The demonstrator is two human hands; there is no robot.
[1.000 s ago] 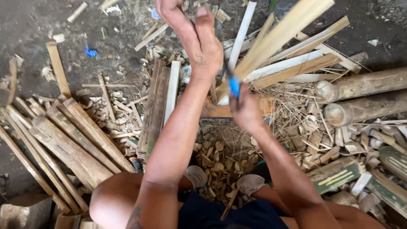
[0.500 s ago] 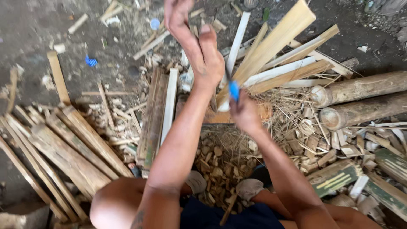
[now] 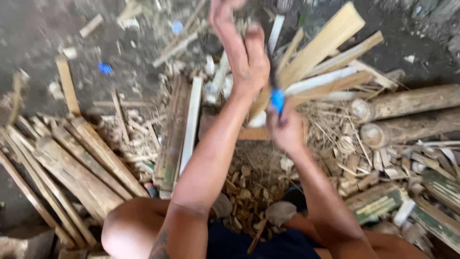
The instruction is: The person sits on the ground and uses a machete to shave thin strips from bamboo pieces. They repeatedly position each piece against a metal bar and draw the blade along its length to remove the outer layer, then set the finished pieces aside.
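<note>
At the far left, flat bamboo slats (image 3: 72, 172) lie fanned side by side on the dirt floor (image 3: 43, 52), with a long split bamboo strip (image 3: 190, 125) lying just right of them. The left hand (image 3: 244, 57) is raised near the top of the view, fingers fairly straight and close together, palm pressed against the upper end of a bamboo piece; blur hides how firmly it grips. Just below and to the right, the right hand (image 3: 286, 129) is closed in a fist around the blue handle (image 3: 277, 100) of a knife, its blade lost among the pale split bamboo staves (image 3: 326, 52). This looks like the splitting step, with the blade apparently set in the stave; the next move likely calls for steady downward pressure while the left hand keeps the piece upright. Farther right lie two round bamboo poles (image 3: 412, 103), chips and shavings between the knees.
</note>
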